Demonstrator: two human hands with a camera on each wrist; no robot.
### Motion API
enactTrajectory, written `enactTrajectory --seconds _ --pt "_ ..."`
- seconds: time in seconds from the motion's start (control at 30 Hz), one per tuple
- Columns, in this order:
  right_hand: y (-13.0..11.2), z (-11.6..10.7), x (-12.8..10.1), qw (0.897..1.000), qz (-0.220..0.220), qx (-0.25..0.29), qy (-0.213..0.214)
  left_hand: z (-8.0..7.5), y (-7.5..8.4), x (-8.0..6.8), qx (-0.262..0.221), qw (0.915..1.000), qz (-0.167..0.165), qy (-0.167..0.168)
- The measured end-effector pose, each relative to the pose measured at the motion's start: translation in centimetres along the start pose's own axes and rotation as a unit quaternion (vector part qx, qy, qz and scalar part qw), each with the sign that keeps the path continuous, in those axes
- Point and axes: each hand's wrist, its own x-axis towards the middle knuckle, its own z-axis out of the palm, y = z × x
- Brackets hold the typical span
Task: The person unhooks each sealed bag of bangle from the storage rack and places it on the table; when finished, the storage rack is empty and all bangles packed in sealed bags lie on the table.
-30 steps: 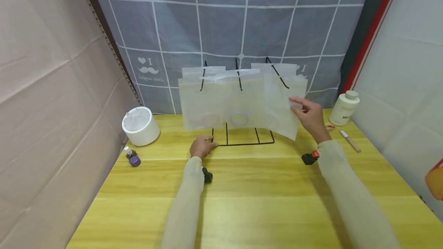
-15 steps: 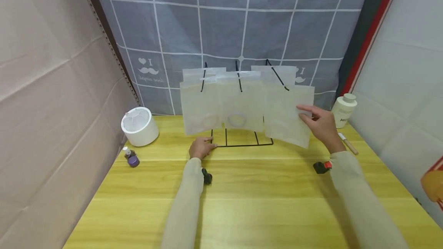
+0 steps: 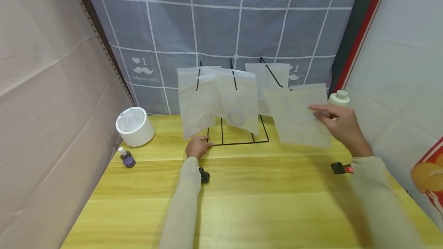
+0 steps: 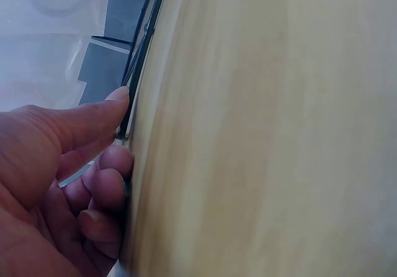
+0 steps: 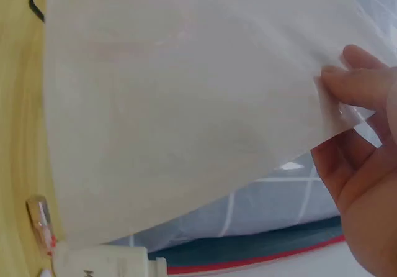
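The right hand [image 3: 337, 122] is pinching a cloudy bag [image 3: 301, 114] by its right edge, with the thumb on one side and fingers on the other. The bag is up in the air over the right side of the table [image 3: 221, 203], and a small dark spot shows near its top left corner. That corner is just beside the tip of the right hook [image 3: 273, 75], a bent black wire. One more bag, the back bag [image 3: 283, 72], hangs on that hook, farther away. The left hand [image 3: 198, 147] is pinching the near left corner of the black rack [image 3: 242, 143], with its thumb on the wire and its other fingers curled in. The rack stands at the far side of the table. A left bag [image 3: 199, 103] and a middle bag [image 3: 238, 99] hang side by side on it, and a ring shows through the middle one. Over on the left there is a round white tub [image 3: 135, 130], with a little bottle [image 3: 124, 154] and a purple lid [image 3: 129, 162] on its near side. On the far right, a white bottle [image 3: 339, 98] is partly hidden by the right hand. A gray cloth [image 3: 221, 30] with white lines hangs at the back.
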Motion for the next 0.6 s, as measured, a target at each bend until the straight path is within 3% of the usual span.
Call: enactTrajectory --seconds 0.07,0.17,0.23,0.33,0.47,0.6 --pt "-0.4 -1.8 -0.7 0.999 0.017 0.026 -0.022 0.0 0.0 0.0 -0.003 1.0000 -0.001 -0.003" --pt "-0.5 -4.6 -2.2 0.988 0.110 0.072 -0.081 -0.1 0.3 -0.2 -0.006 0.9999 -0.004 -0.009" --pt "0.1 -6.3 -3.3 0.965 0.208 0.088 -0.137 -0.2 0.4 -0.3 -0.005 0.9999 -0.003 -0.010" --pt "2.6 -7.6 -5.2 0.912 0.333 0.073 -0.230 -0.4 0.6 -0.3 -0.002 1.0000 -0.002 -0.008" --pt "7.3 -7.3 -8.3 0.868 0.372 0.014 -0.328 -0.6 0.6 -0.2 -0.001 1.0000 -0.004 -0.004" --pt "10.5 -6.7 -11.2 0.856 0.357 -0.041 -0.371 -0.4 0.5 -0.3 -0.013 0.9998 -0.008 -0.011"
